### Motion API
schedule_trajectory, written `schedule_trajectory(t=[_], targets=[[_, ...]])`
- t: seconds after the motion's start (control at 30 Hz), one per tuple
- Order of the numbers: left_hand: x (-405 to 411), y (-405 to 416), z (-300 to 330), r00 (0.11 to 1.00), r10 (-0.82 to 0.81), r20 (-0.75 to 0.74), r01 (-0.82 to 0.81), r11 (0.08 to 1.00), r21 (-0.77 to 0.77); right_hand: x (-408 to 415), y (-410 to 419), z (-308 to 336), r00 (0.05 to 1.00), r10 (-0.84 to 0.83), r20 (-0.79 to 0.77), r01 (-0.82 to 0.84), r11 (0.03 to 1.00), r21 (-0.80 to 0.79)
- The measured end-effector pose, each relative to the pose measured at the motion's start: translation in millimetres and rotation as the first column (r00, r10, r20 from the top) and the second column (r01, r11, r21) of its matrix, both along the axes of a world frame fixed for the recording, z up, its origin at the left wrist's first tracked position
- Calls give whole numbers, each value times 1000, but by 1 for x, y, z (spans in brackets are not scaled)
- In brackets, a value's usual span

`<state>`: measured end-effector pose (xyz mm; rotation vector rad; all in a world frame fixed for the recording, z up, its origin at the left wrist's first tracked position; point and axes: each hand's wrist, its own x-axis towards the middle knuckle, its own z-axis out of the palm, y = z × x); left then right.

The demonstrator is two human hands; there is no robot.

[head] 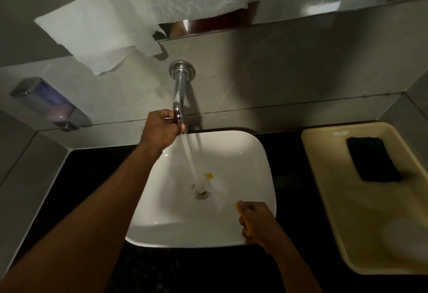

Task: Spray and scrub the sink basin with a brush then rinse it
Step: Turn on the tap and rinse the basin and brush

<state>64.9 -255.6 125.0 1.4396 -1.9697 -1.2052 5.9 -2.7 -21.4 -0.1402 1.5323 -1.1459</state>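
Gripping tap [179, 109] spout end: left hand [162, 130], fingers wrapped around it. Water stream [190, 158] falling into white sink basin [254, 153] near drain [202, 194]. Right hand [257, 220] fingers clamped on yellow brush handle [240, 211] over basin's front-right rim.

The sink basin [245, 153] sits on the counter [97, 176] in front of me, with the drain [202, 194] at its centre. The tap [178, 93] comes out of the wall behind the basin and reaches over its back edge; water [190, 156] falls from it onto the drain. My left hand [162, 130] is on the tap's end. My right hand [257, 220] is over the basin's near right corner, closed on the brush [240, 211]. To the right of the basin lies a tray [328, 211] with a sponge [372, 158] in its far part. A soap dispenser [46, 105] hangs on the wall to the left, paper towels [97, 28] above it.
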Motion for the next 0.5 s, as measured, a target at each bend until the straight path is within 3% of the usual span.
schedule_trajectory(t=[0.23,0.33,0.5], targets=[[3,4,2,999,2,-50,0,999,50,2,10,2,996,87,-18,-87,996,16],[3,3,-1,997,16,-72,-12,998,54,9,7,0,998,-50,-38,51,998,35],[3,5,-1,999,9,-54,-6,999,43,18,-2,-2,990,-134,-35,135,991,18]])
